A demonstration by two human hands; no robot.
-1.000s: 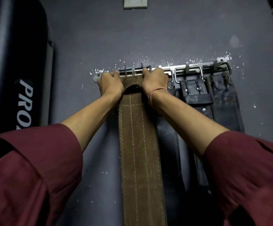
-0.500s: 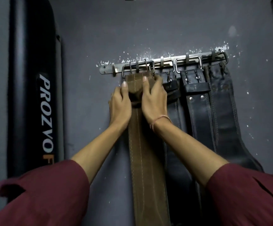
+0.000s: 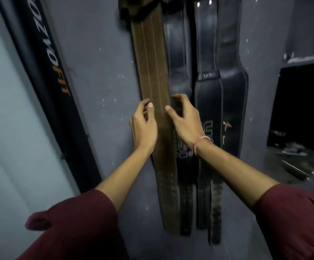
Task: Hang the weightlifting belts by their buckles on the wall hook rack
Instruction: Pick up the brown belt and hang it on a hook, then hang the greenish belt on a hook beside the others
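Both hands' loosely curled fingers flanking brown belt, black belts alongside.

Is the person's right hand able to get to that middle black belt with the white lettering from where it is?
Probably yes. The right hand rests at the brown belt's edge, and the black belt hangs just beside it with nothing in between.

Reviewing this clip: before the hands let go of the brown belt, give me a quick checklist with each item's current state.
1. Brown belt hangs straight down the wall: ok.
2. Its buckle seated on the hook rack: cannot tell, out of frame.
3. Left hand at the belt's left edge: ok.
4. Right hand at its right edge: ok.
5. Black belts hang beside it: ok.
6. Belt tail hangs free: ok.
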